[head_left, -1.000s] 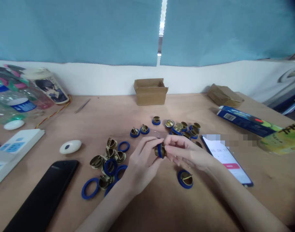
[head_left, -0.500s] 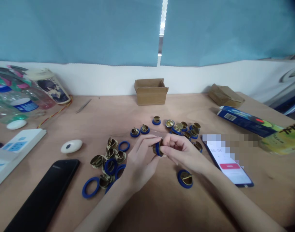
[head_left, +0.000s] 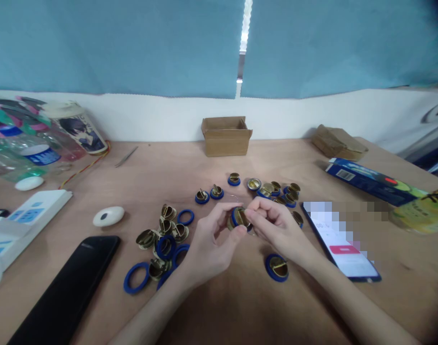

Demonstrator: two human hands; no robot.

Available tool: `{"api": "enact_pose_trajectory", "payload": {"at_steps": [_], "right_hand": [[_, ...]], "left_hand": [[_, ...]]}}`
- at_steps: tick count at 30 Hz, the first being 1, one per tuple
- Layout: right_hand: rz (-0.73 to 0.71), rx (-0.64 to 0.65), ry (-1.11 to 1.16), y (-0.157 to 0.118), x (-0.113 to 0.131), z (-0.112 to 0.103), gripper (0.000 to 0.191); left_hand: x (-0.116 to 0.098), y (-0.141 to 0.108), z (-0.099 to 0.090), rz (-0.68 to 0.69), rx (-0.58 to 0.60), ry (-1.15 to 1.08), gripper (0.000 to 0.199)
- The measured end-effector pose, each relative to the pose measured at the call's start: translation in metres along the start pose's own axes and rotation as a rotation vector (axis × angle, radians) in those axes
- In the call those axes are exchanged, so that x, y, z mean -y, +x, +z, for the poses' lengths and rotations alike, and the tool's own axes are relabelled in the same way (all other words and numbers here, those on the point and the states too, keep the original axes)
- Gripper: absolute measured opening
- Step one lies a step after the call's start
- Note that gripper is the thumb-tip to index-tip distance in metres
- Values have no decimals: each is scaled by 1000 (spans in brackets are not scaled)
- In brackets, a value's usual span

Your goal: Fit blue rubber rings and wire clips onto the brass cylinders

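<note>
My left hand (head_left: 213, 242) grips a round brass-coloured metal piece with a blue ring (head_left: 241, 218) around it, thumb and fingers at its rim. On the piece's right edge, the pinched fingers of my right hand (head_left: 272, 225) also hold on. Part of the piece is hidden by both hands. A similar ringed piece (head_left: 277, 267) lies on the table below my right hand. Left of my left hand are several brass pieces without rings (head_left: 146, 238) and loose blue rings (head_left: 136, 278). Several ringed pieces (head_left: 234, 178) lie beyond my hands.
A small open cardboard box (head_left: 227, 142) stands by the wall. To the right lie a lit phone (head_left: 342, 249), a blue box (head_left: 371, 179) and a brown packet (head_left: 337, 142). To the left are a black phone (head_left: 66, 292), a white oval case (head_left: 108, 216), a power strip (head_left: 35, 211) and tweezers (head_left: 127, 156).
The held piece has turned so its brass face now shows more toward me. My left thumb has come onto its near edge. The view has shifted slightly.
</note>
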State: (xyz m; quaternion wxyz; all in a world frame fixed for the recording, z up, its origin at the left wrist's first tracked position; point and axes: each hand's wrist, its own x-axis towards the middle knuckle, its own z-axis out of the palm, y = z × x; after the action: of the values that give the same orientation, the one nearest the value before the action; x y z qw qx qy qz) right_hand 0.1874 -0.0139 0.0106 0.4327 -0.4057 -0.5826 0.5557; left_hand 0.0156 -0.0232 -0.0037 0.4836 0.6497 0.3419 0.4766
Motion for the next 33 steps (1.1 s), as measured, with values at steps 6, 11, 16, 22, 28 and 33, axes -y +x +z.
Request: {"api": "enact_pose_trajectory", "payload": {"at_steps": [6, 11, 16, 22, 28, 33], "right_hand": [[-23, -30, -13, -2, -1, 2, 30], [-12, -51, -29, -1, -1, 4, 28], [-29, -85, -8, 2, -3, 2, 14], [173, -55, 99, 6, -5, -1, 21], [234, -44, 150, 8, 6, -8, 21], [106, -149, -11, 10, 8, -17, 17]], "left_hand": [[-3, 0, 2, -40, -36, -59, 24], [1, 0, 4, 3, -68, -11, 30], [6, -1, 3, 52, -89, 0, 39], [8, 0, 2, 122, -67, 91, 40], [9, 1, 2, 62, -114, 239, 38], [14, 3, -3, -24, -166, 542, 24]]}}
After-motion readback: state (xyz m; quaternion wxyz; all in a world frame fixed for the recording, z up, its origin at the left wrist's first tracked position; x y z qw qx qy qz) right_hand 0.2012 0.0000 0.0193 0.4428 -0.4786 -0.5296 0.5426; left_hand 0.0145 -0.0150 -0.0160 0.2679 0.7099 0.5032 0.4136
